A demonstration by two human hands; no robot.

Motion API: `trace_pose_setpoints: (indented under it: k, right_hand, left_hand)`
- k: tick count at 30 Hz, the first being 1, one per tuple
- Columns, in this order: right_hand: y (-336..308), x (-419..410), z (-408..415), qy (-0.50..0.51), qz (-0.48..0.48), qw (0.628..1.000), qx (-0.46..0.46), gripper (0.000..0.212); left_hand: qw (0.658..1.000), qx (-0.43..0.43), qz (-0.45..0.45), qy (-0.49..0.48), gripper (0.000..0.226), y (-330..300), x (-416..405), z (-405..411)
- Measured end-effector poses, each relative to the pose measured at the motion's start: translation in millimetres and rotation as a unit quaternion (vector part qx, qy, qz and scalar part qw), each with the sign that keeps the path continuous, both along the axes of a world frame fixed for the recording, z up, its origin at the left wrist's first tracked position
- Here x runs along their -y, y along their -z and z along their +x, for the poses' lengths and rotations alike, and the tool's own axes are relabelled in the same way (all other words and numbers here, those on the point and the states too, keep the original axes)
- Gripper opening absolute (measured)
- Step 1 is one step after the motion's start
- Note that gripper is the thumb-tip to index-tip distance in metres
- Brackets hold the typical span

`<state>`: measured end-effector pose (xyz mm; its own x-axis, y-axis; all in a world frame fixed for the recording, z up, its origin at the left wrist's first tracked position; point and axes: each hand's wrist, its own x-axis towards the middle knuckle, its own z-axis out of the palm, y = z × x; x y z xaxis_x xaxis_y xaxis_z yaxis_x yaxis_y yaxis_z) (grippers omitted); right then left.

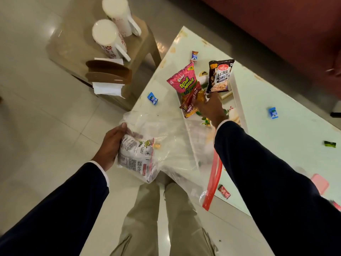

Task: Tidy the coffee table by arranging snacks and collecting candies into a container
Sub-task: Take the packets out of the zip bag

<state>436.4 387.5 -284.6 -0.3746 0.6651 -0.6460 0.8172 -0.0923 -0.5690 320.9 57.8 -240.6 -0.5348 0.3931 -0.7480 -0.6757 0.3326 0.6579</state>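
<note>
My left hand (pixel 112 145) grips a white snack packet (pixel 136 156) together with a clear zip bag (pixel 166 137). The bag's red zip strip (pixel 214 179) hangs over the coffee table (pixel 287 137) edge. My right hand (pixel 212 109) reaches into a white tray (pixel 239 97) and holds a bunch of packets upright: a pink Tedhe Medhe packet (pixel 184 80), an orange-red packet (pixel 193 103) and a salted peanuts packet (pixel 220 76). Loose candies lie on the table: blue ones (pixel 152 98) (pixel 272 112), a green one (pixel 330 144), a red one (pixel 224 191) and one at the far end (pixel 194 56).
A low stool (pixel 144 43) to the left carries two white mugs (pixel 108 38) (pixel 120 14) and a brown napkin holder (pixel 108 73). A dark red sofa (pixel 286 30) runs behind the table. A pink object (pixel 320 182) lies near the table's right edge. My legs stand against the table's near corner.
</note>
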Motion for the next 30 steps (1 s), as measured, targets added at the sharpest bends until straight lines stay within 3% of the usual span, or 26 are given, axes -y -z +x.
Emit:
trace_pose_setpoints:
  k: [4,6,9,12,14,16,18,20,21,24,26,28,30]
  right_hand:
    - [-20,-3,9,0.017,-0.057,0.998,-0.019,0.07]
    - [-43,-5,30,0.006,-0.07,0.997,-0.015,0.056]
    - [-83,2,82,0.031,-0.086,0.994,-0.052,0.016]
    - [-124,18,146,0.021,-0.043,0.999,-0.012,0.011]
    - [-145,33,185,0.063,-0.089,0.994,-0.029,0.008]
    - [-161,52,211,0.132,-0.223,0.96,-0.108,0.008]
    - [-169,71,219,0.19,-0.335,0.903,-0.193,0.022]
    - [-169,83,216,0.231,-0.365,0.867,-0.249,0.032]
    - [-167,86,212,0.237,-0.347,0.871,-0.254,0.034]
    - [-166,84,196,0.159,-0.214,0.937,-0.226,0.024]
    - [-168,78,189,0.088,-0.221,0.941,-0.241,0.014]
    - [-172,76,176,0.025,-0.336,0.892,-0.301,0.038]
    - [-185,85,155,-0.008,-0.465,0.796,-0.387,0.048]
  left_hand:
    - [1.0,0.015,0.019,0.002,0.054,-4,-2,2]
    - [0.999,0.025,0.021,0.002,0.049,-7,-5,4]
    - [1.0,0.021,0.018,0.001,0.039,-13,-12,7]
    - [1.0,0.015,0.007,-0.008,0.041,-19,-23,12]
    - [1.0,0.011,0.008,-0.006,0.044,-21,-30,16]
    - [1.0,0.01,0.023,0.004,0.042,-23,-37,20]
    - [0.999,0.01,0.036,0.012,0.04,-24,-43,22]
    - [0.999,0.006,0.047,0.026,0.039,-25,-50,22]
    - [0.998,0.004,0.051,0.035,0.038,-25,-54,23]
    - [0.997,-0.017,0.039,0.064,0.036,-28,-62,26]
    - [0.995,-0.036,0.037,0.089,0.039,-34,-70,29]
    - [0.993,-0.043,0.042,0.098,0.04,-40,-79,32]
    - [0.993,-0.043,0.053,0.099,0.037,-45,-88,36]
